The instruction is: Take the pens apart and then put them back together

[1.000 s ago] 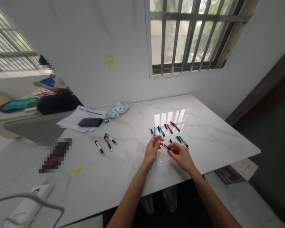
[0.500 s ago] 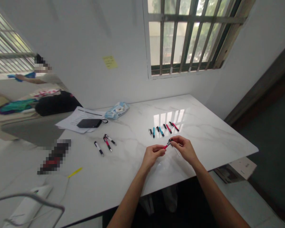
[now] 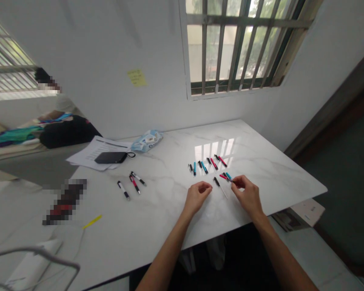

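My right hand [image 3: 245,193] pinches the dark end of a red pen barrel [image 3: 223,177], whose red end points left, just above the table. To its left, my left hand [image 3: 197,196] is loosely curled with a gap between thumb and fingers, and nothing shows in it. Between the hands lies a black pen top with a thin white refill [image 3: 221,188]. A blue pen barrel [image 3: 228,176] beside a black part is partly hidden behind my right hand. Farther back lie two blue barrels [image 3: 194,168] and two red barrels [image 3: 214,163], each beside a black pen part [image 3: 209,161].
Three pens [image 3: 134,184] lie left on the marbled table [image 3: 160,226]. Behind them are papers [image 3: 87,151], a black pouch-like item [image 3: 111,157] and a blue-white packet [image 3: 147,140]. A yellow strip [image 3: 92,221] lies front left. Another person [image 3: 63,105] sits at far left.
The black top with its refill has left my right hand and lies on the table. The red barrel has passed from my left hand to my right, which moved rightward.
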The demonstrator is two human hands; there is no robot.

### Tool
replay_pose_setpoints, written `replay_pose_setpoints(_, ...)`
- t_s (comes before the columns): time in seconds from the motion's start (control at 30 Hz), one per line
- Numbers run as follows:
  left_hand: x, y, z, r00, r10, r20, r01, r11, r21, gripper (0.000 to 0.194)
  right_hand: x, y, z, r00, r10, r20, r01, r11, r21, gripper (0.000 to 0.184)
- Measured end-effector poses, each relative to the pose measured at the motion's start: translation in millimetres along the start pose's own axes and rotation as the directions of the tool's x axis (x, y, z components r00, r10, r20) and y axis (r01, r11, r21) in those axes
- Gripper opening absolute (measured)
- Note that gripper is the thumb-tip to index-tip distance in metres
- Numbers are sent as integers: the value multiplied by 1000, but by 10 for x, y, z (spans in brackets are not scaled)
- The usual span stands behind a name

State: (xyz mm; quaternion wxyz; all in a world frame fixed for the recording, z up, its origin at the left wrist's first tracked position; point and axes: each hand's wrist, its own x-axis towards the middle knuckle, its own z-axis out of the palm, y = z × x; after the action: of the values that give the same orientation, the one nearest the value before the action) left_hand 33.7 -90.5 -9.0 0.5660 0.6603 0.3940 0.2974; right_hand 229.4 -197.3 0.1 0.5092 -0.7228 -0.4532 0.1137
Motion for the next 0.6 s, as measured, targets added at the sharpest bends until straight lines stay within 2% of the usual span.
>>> replay_pose_setpoints(0.13,64,96,83,995,91,-30,-81,966,245,16,-181,94,86,999,-27,26,30,988,-153,16)
replay_pose_setpoints(0.27,86,151,166,995,92,37,-99,917,387,11,-259,132,165,998,-50,38,57,974,-218,17)
replay_pose_setpoints(0.43,78,151,243,990,123,72,-142,851,505,12,-244,152,209,996,-68,60,81,963,-256,20)
replay_pose_setpoints(0.6,112,141,293,974,186,126,-224,802,554,9,-239,165,244,992,-75,98,100,954,-284,24)
